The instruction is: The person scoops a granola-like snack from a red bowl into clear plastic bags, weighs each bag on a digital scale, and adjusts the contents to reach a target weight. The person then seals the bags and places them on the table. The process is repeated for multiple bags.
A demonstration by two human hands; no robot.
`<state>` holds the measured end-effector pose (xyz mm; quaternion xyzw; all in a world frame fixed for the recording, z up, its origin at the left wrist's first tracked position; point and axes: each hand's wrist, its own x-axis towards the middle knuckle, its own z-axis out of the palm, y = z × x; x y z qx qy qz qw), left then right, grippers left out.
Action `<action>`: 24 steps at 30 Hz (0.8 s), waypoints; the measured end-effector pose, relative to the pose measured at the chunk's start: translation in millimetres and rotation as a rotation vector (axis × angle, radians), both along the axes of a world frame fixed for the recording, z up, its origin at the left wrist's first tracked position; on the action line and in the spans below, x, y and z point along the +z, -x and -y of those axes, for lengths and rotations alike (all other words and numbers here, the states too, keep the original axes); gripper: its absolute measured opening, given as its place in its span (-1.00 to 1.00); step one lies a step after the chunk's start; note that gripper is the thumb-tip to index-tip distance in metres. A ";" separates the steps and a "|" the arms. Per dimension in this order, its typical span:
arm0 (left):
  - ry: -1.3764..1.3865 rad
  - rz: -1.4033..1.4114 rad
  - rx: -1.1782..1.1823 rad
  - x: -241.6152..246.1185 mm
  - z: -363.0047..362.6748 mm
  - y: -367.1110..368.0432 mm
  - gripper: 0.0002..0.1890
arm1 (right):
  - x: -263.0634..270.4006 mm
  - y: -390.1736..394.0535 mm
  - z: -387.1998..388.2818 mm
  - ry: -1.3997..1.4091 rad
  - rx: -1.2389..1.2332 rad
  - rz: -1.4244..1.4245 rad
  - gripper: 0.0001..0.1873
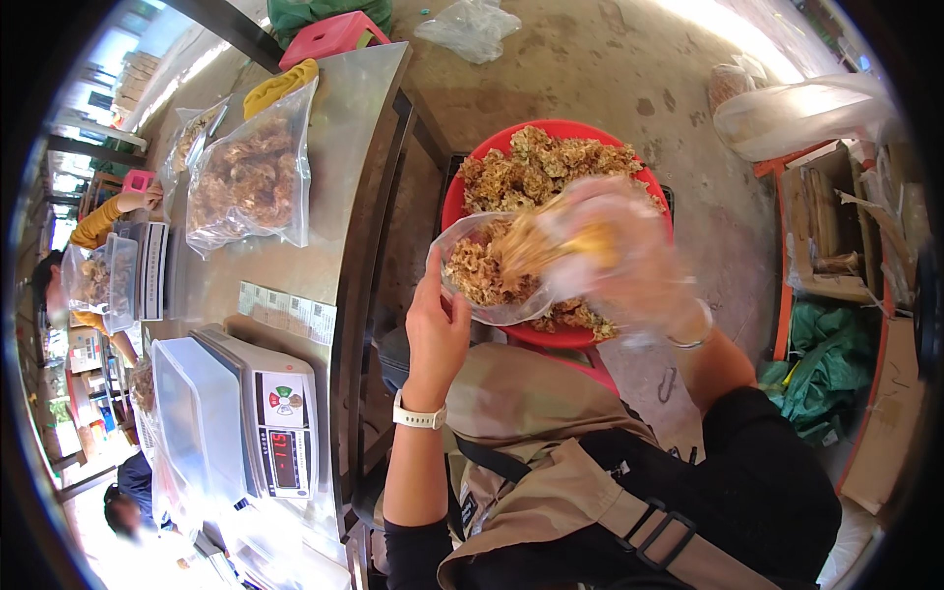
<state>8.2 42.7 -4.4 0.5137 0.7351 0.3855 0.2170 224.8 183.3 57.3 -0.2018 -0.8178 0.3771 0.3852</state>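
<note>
My left hand (pixel 436 332), with a pale watch band at the wrist, grips the near-left rim of a clear plastic bag (pixel 507 318). Inside the bag's wide mouth lie brown, frilly clumps of what looks like dried fungus (pixel 476 276). Over that mouth is my right hand (pixel 616 247), heavily blurred by motion, holding a golden-brown clump (pixel 527 240). A yellow patch shows between its fingers, too smeared to name. Below and behind the bag, a red plastic basin (pixel 562 128) holds more of the frilly clumps (pixel 516 173).
A metal table (pixel 354 96) on the left carries a filled clear bag (pixel 247 177), a yellow cloth (pixel 280 87), a digital scale (pixel 284 413) with a plastic tub (pixel 199 413), and printed labels (pixel 287 311). Beyond it work two people. On the right stands an orange-framed rack (pixel 783 310) with cardboard.
</note>
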 end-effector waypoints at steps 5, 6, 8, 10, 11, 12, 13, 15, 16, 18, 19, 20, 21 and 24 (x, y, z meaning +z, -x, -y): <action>0.021 -0.022 -0.008 2.4 5.8 4.2 -0.36 | -0.5 45.1 12.4 0.120 0.122 0.483 -0.40; 0.018 -0.016 -0.001 1.3 7.8 5.1 -0.36 | -0.5 39.6 9.3 0.109 0.153 0.483 -0.40; 0.006 0.007 0.032 -4.7 12.7 8.6 -0.36 | -8.0 20.4 0.2 0.083 -0.090 0.361 -0.52; 0.001 0.038 0.048 -7.4 13.9 13.2 -0.36 | -0.1 -2.4 -13.5 0.217 -0.312 0.353 -0.60; -0.005 0.053 0.051 -7.2 14.1 15.5 -0.36 | -26.0 -18.9 -23.9 0.267 -0.428 0.320 -0.64; -0.034 0.077 0.054 -6.9 11.8 15.7 -0.36 | -60.0 -38.8 -45.6 0.412 -0.304 0.361 -0.68; -0.015 0.096 0.068 -5.5 10.0 15.3 -0.36 | -73.7 -43.6 -45.6 0.487 -0.417 0.667 -0.48; -0.016 0.120 0.063 -5.4 9.3 17.6 -0.37 | -106.8 -56.6 -40.5 0.466 -0.455 1.108 -0.19; -0.005 0.134 0.069 -3.8 10.1 17.9 -0.38 | -134.0 -68.3 -36.0 0.383 -0.434 1.203 -0.10; 0.013 0.157 0.079 -3.3 9.2 17.5 -0.38 | -197.8 -85.3 -24.7 0.221 -0.424 1.288 0.04; 0.022 0.167 0.079 -4.1 7.4 16.9 -0.38 | -234.1 -91.8 -17.6 0.143 -0.439 1.280 0.09; 0.023 0.171 0.080 -4.6 7.9 17.4 -0.38 | -252.7 -93.0 -13.2 0.063 -0.445 1.267 0.14; 0.025 0.175 0.089 -5.4 9.8 19.0 -0.38 | -249.9 -81.1 -12.0 0.156 -0.477 1.206 0.15; 0.033 0.200 0.090 -7.7 8.9 18.0 -0.38 | -250.9 -58.3 -18.4 0.391 -0.544 1.156 0.15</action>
